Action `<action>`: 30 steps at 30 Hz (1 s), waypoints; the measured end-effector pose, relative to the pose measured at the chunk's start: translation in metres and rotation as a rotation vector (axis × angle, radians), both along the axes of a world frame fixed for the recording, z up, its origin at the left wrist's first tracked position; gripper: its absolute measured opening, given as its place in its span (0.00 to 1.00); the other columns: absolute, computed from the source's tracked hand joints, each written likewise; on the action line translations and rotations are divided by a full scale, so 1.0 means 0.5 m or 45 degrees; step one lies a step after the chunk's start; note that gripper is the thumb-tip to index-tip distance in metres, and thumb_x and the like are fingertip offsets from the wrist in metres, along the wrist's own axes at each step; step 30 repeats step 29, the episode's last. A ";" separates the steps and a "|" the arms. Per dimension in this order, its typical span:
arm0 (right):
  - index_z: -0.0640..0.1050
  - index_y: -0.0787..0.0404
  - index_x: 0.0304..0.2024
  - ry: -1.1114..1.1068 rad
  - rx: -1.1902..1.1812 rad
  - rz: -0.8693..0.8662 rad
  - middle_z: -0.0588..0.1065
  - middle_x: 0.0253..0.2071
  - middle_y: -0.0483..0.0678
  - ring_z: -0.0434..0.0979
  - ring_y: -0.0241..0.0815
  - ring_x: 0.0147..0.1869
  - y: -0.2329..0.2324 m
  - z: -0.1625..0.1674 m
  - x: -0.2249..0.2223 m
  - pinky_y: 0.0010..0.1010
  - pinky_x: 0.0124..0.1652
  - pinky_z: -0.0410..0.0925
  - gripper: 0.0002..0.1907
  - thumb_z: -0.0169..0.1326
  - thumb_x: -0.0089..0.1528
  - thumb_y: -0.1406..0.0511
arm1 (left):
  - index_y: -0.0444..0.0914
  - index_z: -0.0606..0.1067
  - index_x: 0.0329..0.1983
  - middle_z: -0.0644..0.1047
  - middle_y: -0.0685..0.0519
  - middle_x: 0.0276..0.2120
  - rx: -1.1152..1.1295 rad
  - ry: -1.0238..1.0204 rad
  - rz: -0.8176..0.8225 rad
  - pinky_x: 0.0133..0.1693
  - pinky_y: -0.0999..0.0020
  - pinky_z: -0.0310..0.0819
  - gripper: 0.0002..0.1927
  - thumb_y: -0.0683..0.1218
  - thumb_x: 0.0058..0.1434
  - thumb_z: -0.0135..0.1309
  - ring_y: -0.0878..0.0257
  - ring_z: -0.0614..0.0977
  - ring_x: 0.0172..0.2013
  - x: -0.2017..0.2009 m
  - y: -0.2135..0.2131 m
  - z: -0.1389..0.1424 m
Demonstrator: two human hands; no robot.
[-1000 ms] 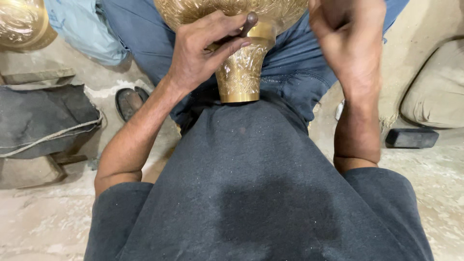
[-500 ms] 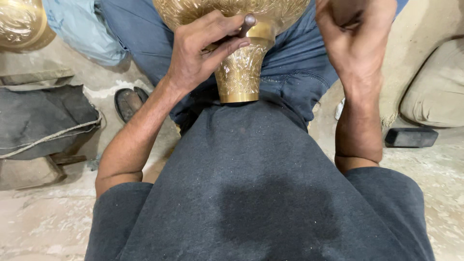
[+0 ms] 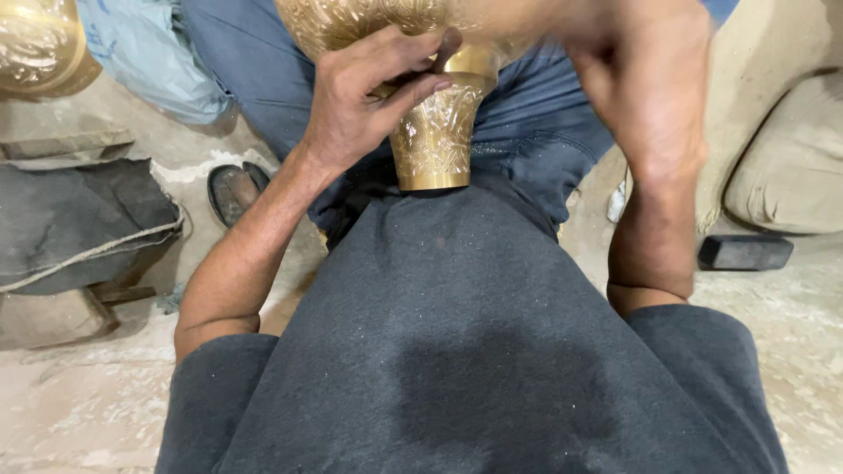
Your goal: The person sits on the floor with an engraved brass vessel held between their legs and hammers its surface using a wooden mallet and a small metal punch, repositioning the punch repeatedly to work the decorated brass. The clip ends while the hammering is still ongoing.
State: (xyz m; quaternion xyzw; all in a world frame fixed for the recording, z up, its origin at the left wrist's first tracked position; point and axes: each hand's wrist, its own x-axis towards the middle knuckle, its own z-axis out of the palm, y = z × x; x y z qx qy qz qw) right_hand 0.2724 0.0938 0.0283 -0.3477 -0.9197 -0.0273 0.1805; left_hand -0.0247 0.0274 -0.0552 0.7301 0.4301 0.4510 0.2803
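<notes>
Against the person's belly, over the lap, rests the flared foot of an engraved brass vase (image 3: 436, 132); its wider body runs up out of the top edge of the view. Left hand (image 3: 369, 96) is clenched around the narrow neck where foot meets body, thumb and fingers wrapped across the front, a thin dark tool seemingly pinched under the fingers. Right hand (image 3: 645, 79) is raised beside the body of the vase and is blurred; whether it grips anything cannot be told. Both forearms come up from a dark grey shirt (image 3: 465, 351) that fills the lower half of the view, with blue trousers (image 3: 544, 140) beyond it.

On the floor (image 3: 61, 412), dusty and pale, a dark folded cloth (image 3: 79, 219) lies at the left edge, a sandal (image 3: 233, 189) just beside the left forearm, and 1 more brass piece (image 3: 35, 44) sits in the top left corner. Near the right edge lie a small black block (image 3: 745, 253) and a beige cushion (image 3: 786, 184).
</notes>
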 end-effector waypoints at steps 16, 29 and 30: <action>0.75 0.64 0.45 0.084 -0.062 -0.010 0.74 0.37 0.54 0.76 0.56 0.41 0.008 0.021 -0.024 0.43 0.41 0.67 0.17 0.67 0.56 0.73 | 0.40 0.76 0.64 0.81 0.53 0.41 -0.009 0.002 -0.013 0.43 0.72 0.87 0.20 0.43 0.71 0.69 0.65 0.86 0.40 -0.005 0.002 0.006; 0.78 0.59 0.55 -0.097 -0.280 -0.178 0.77 0.45 0.51 0.77 0.55 0.54 0.001 0.018 -0.027 0.48 0.53 0.66 0.20 0.68 0.60 0.68 | 0.39 0.76 0.63 0.82 0.51 0.44 -0.017 -0.069 -0.029 0.45 0.71 0.88 0.20 0.43 0.71 0.68 0.64 0.87 0.43 -0.008 0.001 -0.004; 0.78 0.59 0.55 -0.097 -0.280 -0.178 0.77 0.45 0.51 0.77 0.55 0.54 0.001 0.018 -0.027 0.48 0.53 0.66 0.20 0.68 0.60 0.68 | 0.39 0.76 0.63 0.82 0.51 0.44 -0.017 -0.069 -0.029 0.45 0.71 0.88 0.20 0.43 0.71 0.68 0.64 0.87 0.43 -0.008 0.001 -0.004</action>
